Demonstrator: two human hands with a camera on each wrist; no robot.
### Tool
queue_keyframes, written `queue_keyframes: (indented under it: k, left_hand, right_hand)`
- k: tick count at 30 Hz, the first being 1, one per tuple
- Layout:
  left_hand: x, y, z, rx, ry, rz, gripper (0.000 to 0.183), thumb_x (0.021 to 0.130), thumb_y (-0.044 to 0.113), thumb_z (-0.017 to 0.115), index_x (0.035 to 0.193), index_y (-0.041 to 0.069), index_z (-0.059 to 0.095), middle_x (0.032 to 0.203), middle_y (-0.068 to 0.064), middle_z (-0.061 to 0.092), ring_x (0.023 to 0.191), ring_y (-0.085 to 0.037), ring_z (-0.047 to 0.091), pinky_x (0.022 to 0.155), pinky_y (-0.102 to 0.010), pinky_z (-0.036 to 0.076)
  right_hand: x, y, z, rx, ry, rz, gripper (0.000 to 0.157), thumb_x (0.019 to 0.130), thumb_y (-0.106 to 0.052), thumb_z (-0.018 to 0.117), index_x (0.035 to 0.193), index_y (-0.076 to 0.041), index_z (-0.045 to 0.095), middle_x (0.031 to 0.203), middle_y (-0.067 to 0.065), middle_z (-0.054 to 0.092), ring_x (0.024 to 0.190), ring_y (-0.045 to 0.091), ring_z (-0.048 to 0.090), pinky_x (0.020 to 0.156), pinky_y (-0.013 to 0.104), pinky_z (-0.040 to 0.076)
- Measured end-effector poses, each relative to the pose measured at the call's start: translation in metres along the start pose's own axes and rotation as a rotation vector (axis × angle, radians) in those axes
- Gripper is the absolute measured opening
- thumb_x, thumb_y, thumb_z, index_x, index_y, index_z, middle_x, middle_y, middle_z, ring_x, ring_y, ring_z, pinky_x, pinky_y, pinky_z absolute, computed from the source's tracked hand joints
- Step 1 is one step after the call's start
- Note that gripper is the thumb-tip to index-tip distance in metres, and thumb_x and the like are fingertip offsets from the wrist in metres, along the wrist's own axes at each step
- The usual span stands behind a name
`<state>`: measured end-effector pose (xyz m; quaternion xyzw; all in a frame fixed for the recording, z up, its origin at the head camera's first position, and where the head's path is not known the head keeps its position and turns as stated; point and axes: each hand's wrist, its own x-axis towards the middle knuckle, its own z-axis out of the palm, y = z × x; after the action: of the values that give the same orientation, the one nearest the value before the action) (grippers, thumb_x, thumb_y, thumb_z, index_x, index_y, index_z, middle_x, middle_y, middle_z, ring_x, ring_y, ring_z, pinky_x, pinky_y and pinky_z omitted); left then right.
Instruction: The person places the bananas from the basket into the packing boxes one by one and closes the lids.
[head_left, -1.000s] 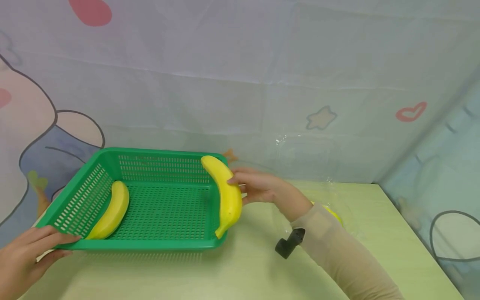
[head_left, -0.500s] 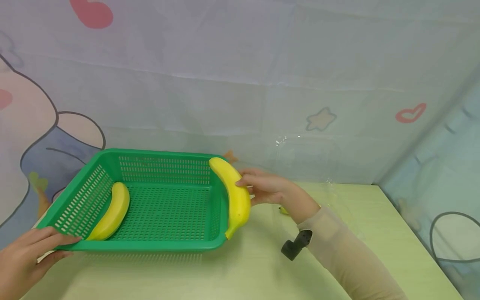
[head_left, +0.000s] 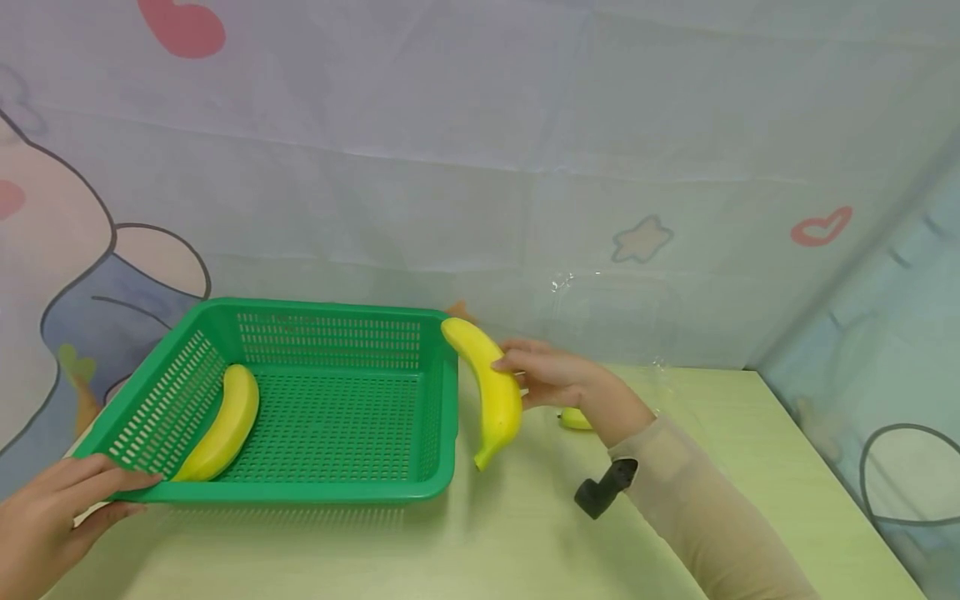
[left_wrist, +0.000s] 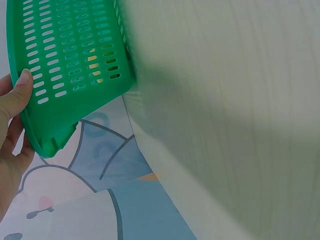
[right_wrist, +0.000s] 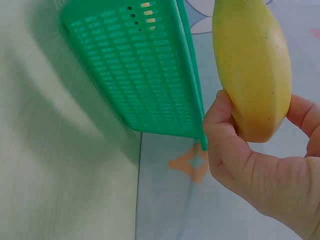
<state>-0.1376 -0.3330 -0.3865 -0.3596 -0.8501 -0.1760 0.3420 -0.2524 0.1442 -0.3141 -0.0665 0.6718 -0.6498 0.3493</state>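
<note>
My right hand pinches a yellow banana between thumb and fingers, just right of the green basket. In the right wrist view the thumb presses one side of the banana near its blunt end, with fingers on the other side. At the basket's near left corner, my left hand grips the rim. The left wrist view shows that thumb against the slotted wall. A second banana lies inside the basket along its left wall.
Behind the right wrist, a yellow-green fruit, partly hidden, lies on the pale table. A clear plastic container with a raised lid stands around there. A patterned cloth hangs at the table's back edge.
The right hand has carried the banana rightward, from over the basket's right rim to beside it. The yellow-green fruit behind the wrist shows differently as the arm shifts. The left hand stays put.
</note>
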Motion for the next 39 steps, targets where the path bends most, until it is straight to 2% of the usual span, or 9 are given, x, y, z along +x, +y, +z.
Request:
queue_keyframes:
  k: [11, 23, 32, 39]
  left_hand:
    - [0.001, 0.003, -0.001, -0.021, 0.010, -0.010, 0.063, 0.092, 0.057, 0.032, 0.077, 0.006, 0.067, 0.069, 0.014, 0.051, 0.058, 0.003, 0.039, 0.050, -0.011, 0.025]
    - [0.000, 0.001, 0.000, -0.017, -0.001, -0.003, 0.063, 0.092, 0.057, 0.032, 0.078, 0.007, 0.067, 0.070, 0.014, 0.052, 0.058, 0.004, 0.041, 0.050, -0.013, 0.026]
    - [-0.001, 0.001, 0.000, -0.024, -0.011, -0.017, 0.063, 0.092, 0.057, 0.032, 0.079, 0.007, 0.068, 0.071, 0.016, 0.052, 0.059, 0.004, 0.040, 0.050, -0.013, 0.026]
    - [-0.002, 0.000, 0.000, -0.014, -0.026, -0.042, 0.065, 0.091, 0.059, 0.032, 0.079, 0.008, 0.069, 0.072, 0.018, 0.050, 0.058, 0.005, 0.038, 0.051, -0.011, 0.024]
  right_hand:
    - [-0.006, 0.009, -0.015, -0.021, 0.005, -0.019, 0.044, 0.093, -0.008, 0.043, 0.133, 0.006, 0.030, 0.100, 0.007, 0.055, 0.084, 0.018, 0.058, 0.076, 0.037, 0.052]
    - [-0.016, 0.016, -0.027, -0.006, 0.007, -0.011, 0.049, 0.092, -0.009, 0.044, 0.134, 0.008, 0.025, 0.103, 0.009, 0.053, 0.085, 0.018, 0.058, 0.075, 0.034, 0.052]
    - [-0.024, 0.018, -0.034, 0.057, 0.061, 0.024, 0.070, 0.092, -0.009, 0.044, 0.145, 0.005, 0.002, 0.111, 0.010, 0.047, 0.088, 0.016, 0.057, 0.078, 0.033, 0.051]
    - [-0.028, 0.019, -0.041, 0.073, 0.045, 0.015, 0.062, 0.092, -0.007, 0.042, 0.141, 0.009, 0.009, 0.108, 0.009, 0.048, 0.088, 0.016, 0.058, 0.077, 0.033, 0.052]
